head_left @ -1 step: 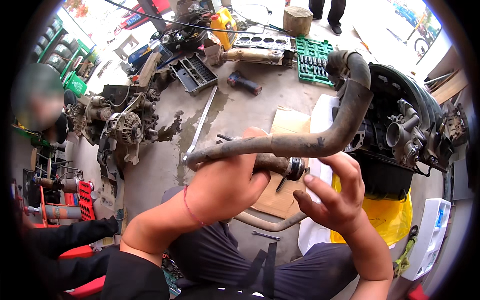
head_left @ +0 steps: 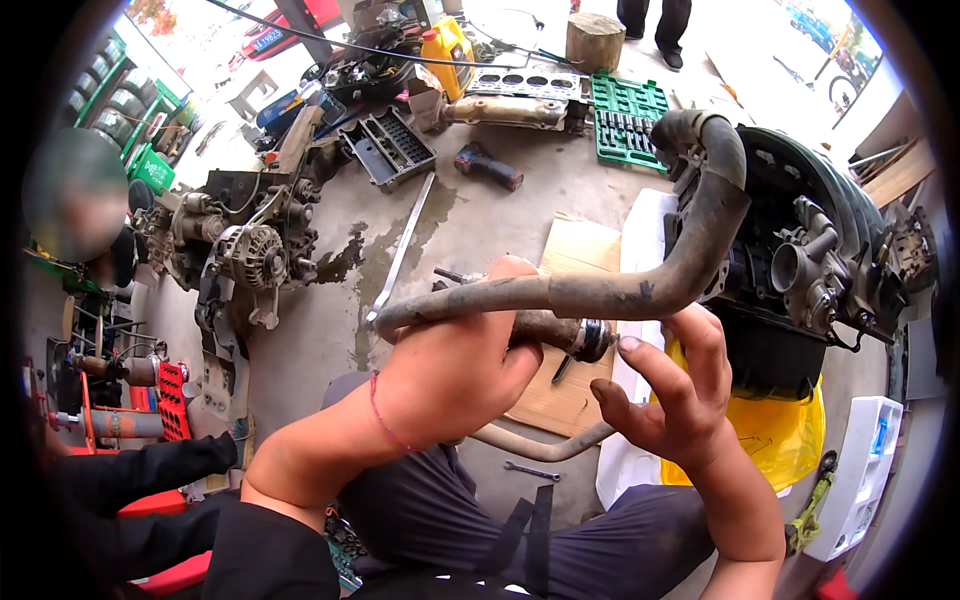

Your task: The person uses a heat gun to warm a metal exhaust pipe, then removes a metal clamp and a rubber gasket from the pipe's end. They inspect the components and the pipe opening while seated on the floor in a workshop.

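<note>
The person's dark trousers are nearest, knees apart. Above them the left hand is wrapped around the left end of a bent pipe assembly, its thumb lying along the stub. The right hand has its fingers bent and parted from the thumb, gripping nothing; its index fingertip is right at the stub's end, and whether they touch I cannot tell.

The assembly is held up above the floor, in front of the person. Its long axis runs left to right, rising slightly rightward; it then bends steeply away and hooks back left at the far end. It is dull grey-brown, scuffed and darkly smudged, with a step to a thicker section midway. The short stub points right and a little down, rusty brown, with a black, ringed end.

Below, a curved tube shows beyond the left wrist; whether it joins the assembly is unclear. A small wrench lies on the floor, cardboard further off. An engine stands to the right, an alternator on machinery to the left. Farther back are a cordless power tool, a green socket case and a cylinder head.
</note>
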### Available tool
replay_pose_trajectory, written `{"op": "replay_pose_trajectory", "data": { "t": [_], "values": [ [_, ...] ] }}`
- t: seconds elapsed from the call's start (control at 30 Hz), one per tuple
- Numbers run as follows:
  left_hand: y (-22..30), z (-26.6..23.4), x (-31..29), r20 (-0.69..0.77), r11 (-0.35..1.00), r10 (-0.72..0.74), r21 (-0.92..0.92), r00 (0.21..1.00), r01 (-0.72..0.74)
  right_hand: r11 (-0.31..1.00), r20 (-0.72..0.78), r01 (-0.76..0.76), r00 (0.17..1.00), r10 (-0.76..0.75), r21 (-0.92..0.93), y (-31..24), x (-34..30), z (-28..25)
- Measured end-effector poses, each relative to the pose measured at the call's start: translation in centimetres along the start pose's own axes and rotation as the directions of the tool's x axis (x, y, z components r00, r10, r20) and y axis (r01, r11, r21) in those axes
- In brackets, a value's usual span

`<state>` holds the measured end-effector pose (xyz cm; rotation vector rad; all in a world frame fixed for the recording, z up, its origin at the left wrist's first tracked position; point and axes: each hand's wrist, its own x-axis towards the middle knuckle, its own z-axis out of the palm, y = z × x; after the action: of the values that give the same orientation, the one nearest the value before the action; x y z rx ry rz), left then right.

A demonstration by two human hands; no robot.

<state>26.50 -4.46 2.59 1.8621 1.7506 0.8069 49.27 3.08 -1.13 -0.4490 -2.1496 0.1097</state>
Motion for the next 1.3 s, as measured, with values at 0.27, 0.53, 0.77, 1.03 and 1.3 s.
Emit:
{"op": "replay_pose_trajectory", "data": {
  "t": [0.27, 0.53, 0.77, 1.03, 1.3],
  "values": [
    [0.4, 1.6, -0.2, -0.092, 0.999, 0.042, -0.003, 0.995, -0.042, 0.993, 0.162, 0.003, 0.987, 0.017, -0.121, -0.4, -0.6, -0.4],
    [0.3, 1.7, -0.3, -0.159, 0.988, 0.153, 0.054, 0.975, -0.146, 0.814, 0.319, -0.427, 0.894, 0.315, 0.393, -0.8, 0.2, 0.5],
    [-0.2, 1.5, -0.3, -0.179, 0.985, 0.172, 0.027, 0.969, -0.17, 0.381, 0.539, -0.702, 0.709, 0.454, 0.602, -0.1, -0.9, 2.0],
    [-1.1, 1.6, 0.1, -0.159, 0.987, 0.162, 0.048, 0.974, -0.157, -0.452, 0.817, -0.693, 0.377, 0.436, 0.561, -0.3, -0.1, 1.7],
    [-1.8, 1.4, 0.3, -0.085, 0.999, 0.003, 0.032, 0.996, 0.0, 0.831, 0.221, -0.44, 0.896, 0.384, 0.34, -0.7, -0.3, 1.3]
  ]
}}
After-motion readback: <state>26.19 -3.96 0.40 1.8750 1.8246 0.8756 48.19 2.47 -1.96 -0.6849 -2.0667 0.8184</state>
